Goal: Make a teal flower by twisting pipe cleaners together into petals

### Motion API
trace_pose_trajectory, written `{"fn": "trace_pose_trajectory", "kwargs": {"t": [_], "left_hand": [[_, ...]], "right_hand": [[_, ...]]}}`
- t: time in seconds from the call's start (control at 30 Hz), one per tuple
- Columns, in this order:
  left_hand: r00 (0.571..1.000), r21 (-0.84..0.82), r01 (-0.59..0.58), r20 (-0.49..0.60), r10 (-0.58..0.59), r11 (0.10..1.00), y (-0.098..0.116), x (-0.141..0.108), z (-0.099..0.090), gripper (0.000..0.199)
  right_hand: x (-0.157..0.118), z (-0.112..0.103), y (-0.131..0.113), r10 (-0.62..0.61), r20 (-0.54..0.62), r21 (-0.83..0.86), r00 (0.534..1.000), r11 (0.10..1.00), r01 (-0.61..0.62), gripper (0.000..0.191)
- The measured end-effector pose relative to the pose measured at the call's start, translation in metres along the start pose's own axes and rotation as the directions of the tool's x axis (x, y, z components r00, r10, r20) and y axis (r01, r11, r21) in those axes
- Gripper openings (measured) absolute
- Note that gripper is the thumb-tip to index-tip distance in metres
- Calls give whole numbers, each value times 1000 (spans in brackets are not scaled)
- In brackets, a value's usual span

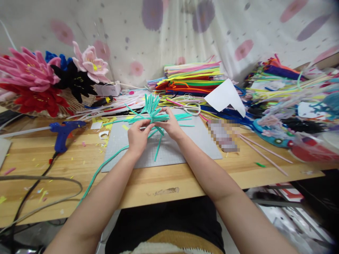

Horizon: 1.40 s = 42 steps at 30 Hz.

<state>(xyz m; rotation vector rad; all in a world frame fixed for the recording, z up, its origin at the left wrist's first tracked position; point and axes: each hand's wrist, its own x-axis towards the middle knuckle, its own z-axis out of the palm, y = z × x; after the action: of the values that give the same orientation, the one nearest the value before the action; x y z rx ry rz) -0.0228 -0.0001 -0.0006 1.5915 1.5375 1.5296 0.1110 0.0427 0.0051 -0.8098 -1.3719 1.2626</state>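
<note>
A bundle of teal pipe cleaners [151,105] is gripped by both hands above a grey cutting mat [197,141]. My left hand [139,135] pinches the bundle near its middle with thumb and forefinger. On the other side, my right hand [171,124] closes its fingers around the stems. The upper ends fan out upward, and other teal stems stick out sideways and down. One long teal strand trails from the left side of the mat over the table edge, passing behind my left forearm. Several loose teal stems lie on the mat to the right.
A blue glue gun [62,135] with its cord lies at left. Fuzzy flowers [29,70] stand behind it. Stacks of coloured pipe cleaners [193,77], scissors [192,108] and white paper [225,95] are at the back. Pink stems [265,155] lie at right on the wooden table [164,180].
</note>
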Motion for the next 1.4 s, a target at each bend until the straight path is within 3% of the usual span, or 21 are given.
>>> {"fn": "trace_pose_trajectory", "kwargs": {"t": [0.1,0.17,0.27,0.4,0.47,0.53,0.63,0.77,0.83,0.93,1.03,1.17,1.27,1.33,1.4], "left_hand": [[977,-164,197,120,-178,967,-6,7,0,27],[952,-198,251,226,-205,947,-7,11,-3,27],[955,-188,191,262,-138,963,-4,14,-7,25],[962,-331,193,249,-112,923,6,14,-9,23],[954,-389,229,270,-127,892,8,15,-10,23],[954,-414,243,264,-140,877,8,16,-11,24],[975,-390,209,155,-160,897,4,17,-10,25],[980,-312,189,3,-198,931,-3,16,-6,25],[969,-316,230,-10,-246,920,-6,16,-5,23],[941,-322,312,-26,-337,894,-12,19,-5,19],[924,-321,352,-31,-381,879,-18,21,-4,16],[907,-372,377,-37,-419,848,-21,21,-1,16],[871,-462,439,6,-492,770,-17,19,-1,18],[846,-499,482,50,-531,720,-14,18,-2,19],[831,-511,507,75,-551,694,-12,17,-3,20]], "right_hand": [[0,-1,-6,-17,30,-55,999,998,19,45],[0,-1,-8,-17,69,-71,997,997,22,42],[1,-1,-9,-18,92,-20,996,1000,20,46],[0,-2,-8,-35,147,70,989,997,24,53],[-1,-2,-7,-18,213,37,977,999,10,50],[-1,-2,-6,-22,225,-107,974,993,47,42],[-3,1,-9,-60,114,-492,992,864,109,14],[-9,6,-19,-77,36,-801,996,594,75,18],[-10,6,-21,-53,27,-846,998,531,51,17],[-9,2,-19,6,26,-850,1000,526,19,14],[-5,-6,-15,21,80,-845,997,531,56,11],[-5,-12,-15,86,159,-883,984,458,103,12],[-5,-14,-17,179,210,-854,961,512,91,13],[-4,-14,-17,201,168,-769,965,639,1,14],[-3,-12,-16,267,71,-576,961,798,-179,17]]}}
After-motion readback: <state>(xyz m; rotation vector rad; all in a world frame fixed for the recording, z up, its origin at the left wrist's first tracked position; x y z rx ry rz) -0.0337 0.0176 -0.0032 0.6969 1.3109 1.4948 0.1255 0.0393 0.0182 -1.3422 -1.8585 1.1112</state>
